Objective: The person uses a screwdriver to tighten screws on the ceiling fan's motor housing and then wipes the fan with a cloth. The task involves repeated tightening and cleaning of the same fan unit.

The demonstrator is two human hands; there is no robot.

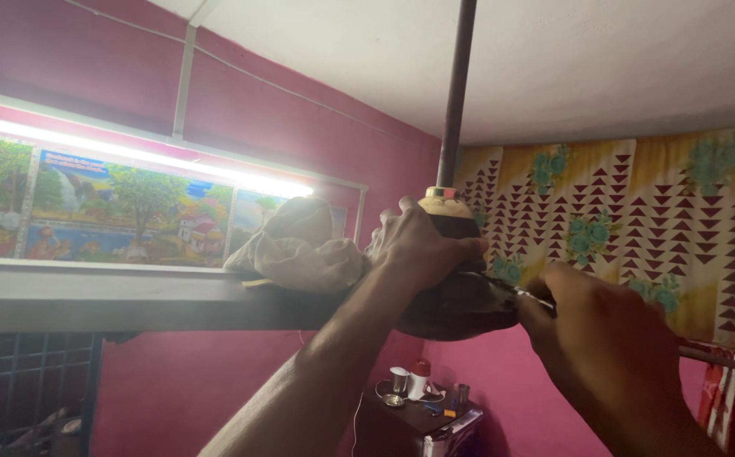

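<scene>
A dark ceiling fan motor [461,311] hangs from a grey down rod [456,93]. My left hand [422,247] wraps over the top of the motor, next to its pale cap [444,206]. My right hand [592,334] is at the motor's right side and pinches a thin metal tool [510,292] whose tip touches the housing. A wide grey fan blade [113,298] stretches left from the motor. A crumpled beige cloth [300,247] lies on it, just left of my left hand.
A lit tube light [139,156] and a landscape picture [130,211] run along the pink wall. A yellow patterned curtain [638,211] hangs on the right. Far below stands a small table [435,419] with cups, and a window grille [20,381] is at lower left.
</scene>
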